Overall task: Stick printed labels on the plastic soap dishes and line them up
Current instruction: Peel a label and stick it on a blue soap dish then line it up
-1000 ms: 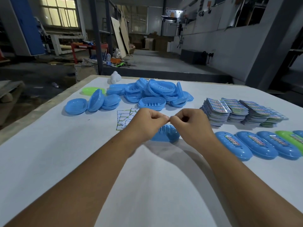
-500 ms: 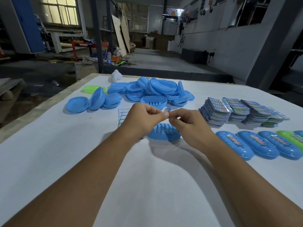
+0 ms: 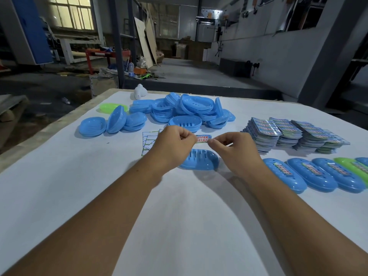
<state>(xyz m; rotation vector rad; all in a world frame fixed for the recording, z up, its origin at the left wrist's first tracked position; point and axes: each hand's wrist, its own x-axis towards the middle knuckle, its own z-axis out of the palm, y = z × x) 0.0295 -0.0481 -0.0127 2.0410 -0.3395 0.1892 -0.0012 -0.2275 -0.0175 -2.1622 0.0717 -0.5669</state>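
A small printed label [image 3: 203,138] with red characters is stretched between my two hands above the table. My left hand [image 3: 173,145] pinches its left end and my right hand [image 3: 232,149] pinches its right end. Directly below them a blue soap dish [image 3: 201,159] lies on the white table, partly hidden by my left hand. To the right, a row of labelled dishes [image 3: 282,173] lies side by side, mostly blue, with a green one [image 3: 352,168] near the right edge.
A heap of unlabelled blue dishes [image 3: 185,111] fills the back middle, with three more [image 3: 92,126] and a green dish [image 3: 110,107] at the back left. Label sheets [image 3: 148,141] lie by my left hand. Stacks of printed labels [image 3: 278,134] stand at right. The white table [image 3: 59,186] ends at left.
My hands have moved apart, and the label that was hidden between my fingertips now shows stretched flat between them. The dish under them has not moved.
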